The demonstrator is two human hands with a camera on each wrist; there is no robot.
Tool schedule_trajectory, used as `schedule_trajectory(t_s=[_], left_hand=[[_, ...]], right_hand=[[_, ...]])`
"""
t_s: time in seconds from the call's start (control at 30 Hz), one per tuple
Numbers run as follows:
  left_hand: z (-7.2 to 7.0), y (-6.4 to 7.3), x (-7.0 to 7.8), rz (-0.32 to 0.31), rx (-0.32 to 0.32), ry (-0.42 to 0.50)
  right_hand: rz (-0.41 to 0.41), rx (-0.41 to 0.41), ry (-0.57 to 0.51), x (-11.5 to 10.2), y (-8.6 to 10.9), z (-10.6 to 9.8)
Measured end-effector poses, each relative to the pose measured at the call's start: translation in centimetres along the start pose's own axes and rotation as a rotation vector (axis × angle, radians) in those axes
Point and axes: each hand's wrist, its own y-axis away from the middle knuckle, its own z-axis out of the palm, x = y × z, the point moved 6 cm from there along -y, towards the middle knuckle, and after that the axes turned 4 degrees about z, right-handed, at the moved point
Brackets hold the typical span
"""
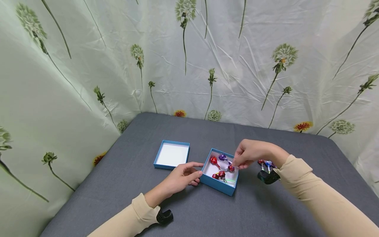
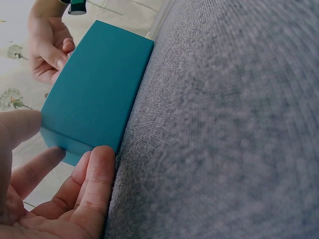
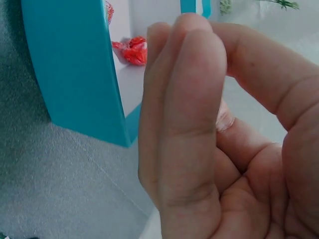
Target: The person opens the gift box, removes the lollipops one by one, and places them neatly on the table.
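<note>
A blue open box (image 1: 217, 185) with a white inside holds several wrapped lollipops, among them a purple lollipop (image 1: 222, 157) and a red lollipop (image 1: 214, 160). My left hand (image 1: 180, 177) rests its fairly straight fingers against the box's left end; in the left wrist view its fingertips touch the teal-blue wall (image 2: 94, 84). At the right rim, my right hand (image 1: 250, 154) pinches a lollipop, fingertips right beside a dark red lollipop head (image 1: 231, 168). The right wrist view shows its fingers (image 3: 192, 89) bunched together, hiding the pinched part, with a red wrapper (image 3: 134, 50) behind them.
Left of and behind the box lies the blue-rimmed lid (image 1: 172, 154), white inside up. More lollipops (image 1: 267, 163) lie on the grey cloth-covered table (image 1: 207, 214), partly behind the right wrist. A flower-patterned curtain (image 1: 165, 65) encloses the back and left side.
</note>
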Motion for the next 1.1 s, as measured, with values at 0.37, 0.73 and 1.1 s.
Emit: schedule_trajectory(t_s=[0.37, 0.73, 1.1], left_hand=[[0.0, 0.0, 0.0, 0.002, -0.002, 0.002], [0.0, 0.1, 0.0, 0.002, 0.001, -0.001], [0.0, 0.0, -0.1, -0.003, 0.004, -0.002]], right_hand=[[-0.031, 0.016, -0.049, 1.4, 1.4, -1.2], [-0.073, 0.057, -0.068, 3.1, 3.0, -2.2], [-0.085, 0.108, -0.128, 5.8, 4.7, -3.5]])
